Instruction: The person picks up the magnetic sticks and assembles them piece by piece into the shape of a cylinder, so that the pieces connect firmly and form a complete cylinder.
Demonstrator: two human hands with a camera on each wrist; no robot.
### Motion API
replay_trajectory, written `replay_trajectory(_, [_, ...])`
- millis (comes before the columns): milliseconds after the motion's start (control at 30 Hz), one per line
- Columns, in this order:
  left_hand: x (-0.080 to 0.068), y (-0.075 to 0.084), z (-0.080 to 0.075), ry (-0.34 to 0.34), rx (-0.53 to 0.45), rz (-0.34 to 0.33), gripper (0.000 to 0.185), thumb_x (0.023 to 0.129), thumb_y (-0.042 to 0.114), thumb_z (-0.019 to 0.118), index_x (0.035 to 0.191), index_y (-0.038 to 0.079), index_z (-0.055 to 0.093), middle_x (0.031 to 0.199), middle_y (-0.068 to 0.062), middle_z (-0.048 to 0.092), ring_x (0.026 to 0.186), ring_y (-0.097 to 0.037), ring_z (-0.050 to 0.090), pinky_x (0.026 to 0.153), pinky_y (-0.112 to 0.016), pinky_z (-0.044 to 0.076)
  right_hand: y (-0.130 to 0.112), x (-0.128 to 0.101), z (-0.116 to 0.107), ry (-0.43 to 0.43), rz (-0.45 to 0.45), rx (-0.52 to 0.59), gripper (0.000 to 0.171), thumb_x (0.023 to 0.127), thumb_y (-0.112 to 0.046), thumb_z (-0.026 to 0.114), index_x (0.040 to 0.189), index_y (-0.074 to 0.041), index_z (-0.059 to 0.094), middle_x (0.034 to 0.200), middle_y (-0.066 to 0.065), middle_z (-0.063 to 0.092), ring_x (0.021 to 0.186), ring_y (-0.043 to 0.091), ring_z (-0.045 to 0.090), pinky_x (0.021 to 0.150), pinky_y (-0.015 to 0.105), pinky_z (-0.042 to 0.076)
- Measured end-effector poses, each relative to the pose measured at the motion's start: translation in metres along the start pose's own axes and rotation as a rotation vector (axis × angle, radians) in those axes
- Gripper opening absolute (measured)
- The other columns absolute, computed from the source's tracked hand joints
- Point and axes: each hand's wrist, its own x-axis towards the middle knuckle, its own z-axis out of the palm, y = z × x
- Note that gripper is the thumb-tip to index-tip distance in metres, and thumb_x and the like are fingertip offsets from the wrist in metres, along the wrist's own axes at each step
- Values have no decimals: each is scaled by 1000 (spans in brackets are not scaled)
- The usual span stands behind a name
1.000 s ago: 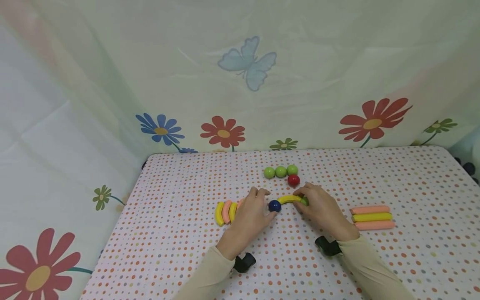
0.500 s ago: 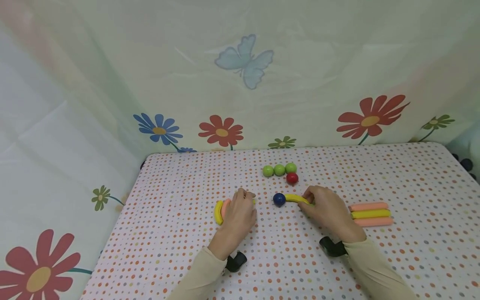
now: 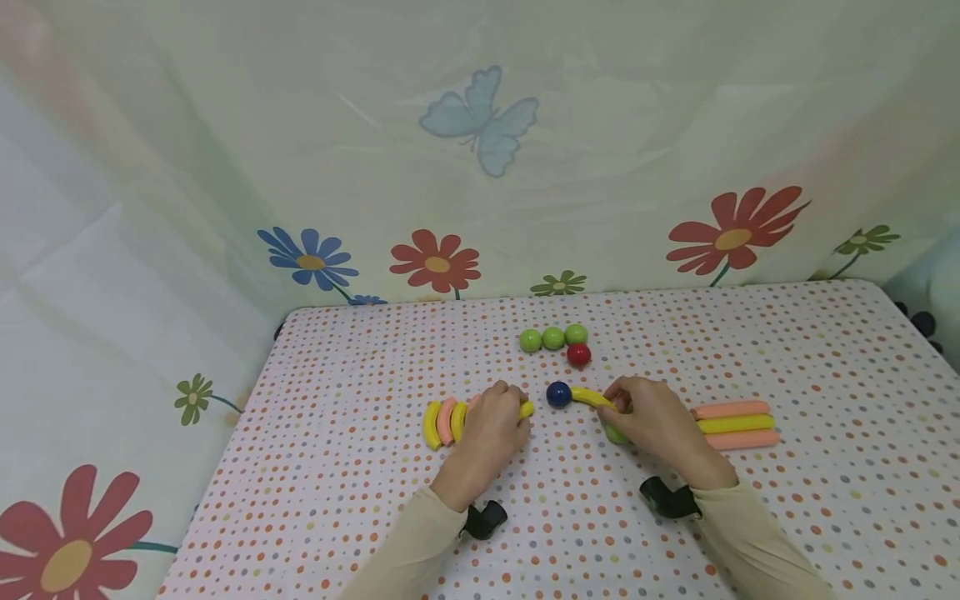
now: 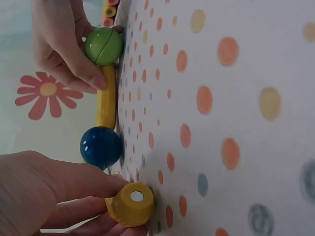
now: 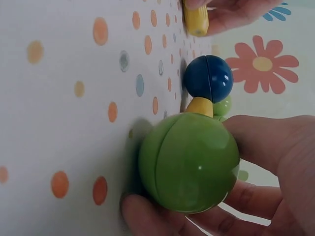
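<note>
My left hand (image 3: 504, 407) grips a loose yellow curved piece (image 3: 527, 408), its flat end showing in the left wrist view (image 4: 130, 204). Just right of it lies a chain on the table: a blue ball (image 3: 558, 393), a yellow arc (image 3: 591, 397) and a green ball (image 3: 617, 434). My right hand (image 3: 621, 410) pinches that green ball (image 5: 189, 162) between thumb and fingers, and covers most of it in the head view. The blue ball (image 5: 208, 78) sits a short gap from the piece in my left hand.
A stack of yellow and pink curved pieces (image 3: 442, 422) lies left of my left hand. Three green balls (image 3: 552, 337) and a red ball (image 3: 578, 355) sit behind. Pink and yellow straight sticks (image 3: 735, 425) lie to the right on the dotted tablecloth (image 3: 360, 500).
My left hand went left to the stack of curved pieces and came back toward the blue ball holding a yellow one. The chain's green end swung nearer to me.
</note>
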Motion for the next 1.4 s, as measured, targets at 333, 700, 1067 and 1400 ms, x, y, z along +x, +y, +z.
replay_trajectory(333, [5, 6, 3, 34, -39, 36, 20, 93, 1, 75, 112, -5, 74, 99, -10, 66, 82, -15, 60, 72, -21, 53, -2, 0, 0, 10, -20, -7, 22, 94, -15, 77, 102, 5, 71, 77, 3, 57, 65, 17, 47, 57, 29, 37])
replay_trajectory(700, [10, 10, 1, 24, -55, 39, 22, 94, 4, 76, 115, -2, 75, 103, -9, 66, 87, -14, 62, 77, -22, 55, -3, 0, 1, 8, -11, -10, 22, 95, -14, 76, 103, 6, 70, 76, 3, 56, 65, 17, 47, 57, 29, 38])
replay_trajectory(1067, [10, 8, 3, 11, -89, 18, 22, 94, 4, 77, 115, -3, 74, 103, -10, 67, 88, -15, 62, 79, -22, 56, -5, 3, 1, -9, -23, -6, 22, 96, -14, 75, 106, 5, 71, 81, 5, 61, 67, 17, 53, 59, 31, 45])
replay_trajectory(1400, [12, 8, 6, -20, -82, 11, 22, 96, 6, 76, 116, -1, 74, 103, -9, 66, 86, -13, 60, 76, -22, 55, -23, 16, 3, -48, -281, -53, 35, 90, -7, 82, 123, -2, 71, 112, 15, 65, 96, 29, 63, 80, 48, 57])
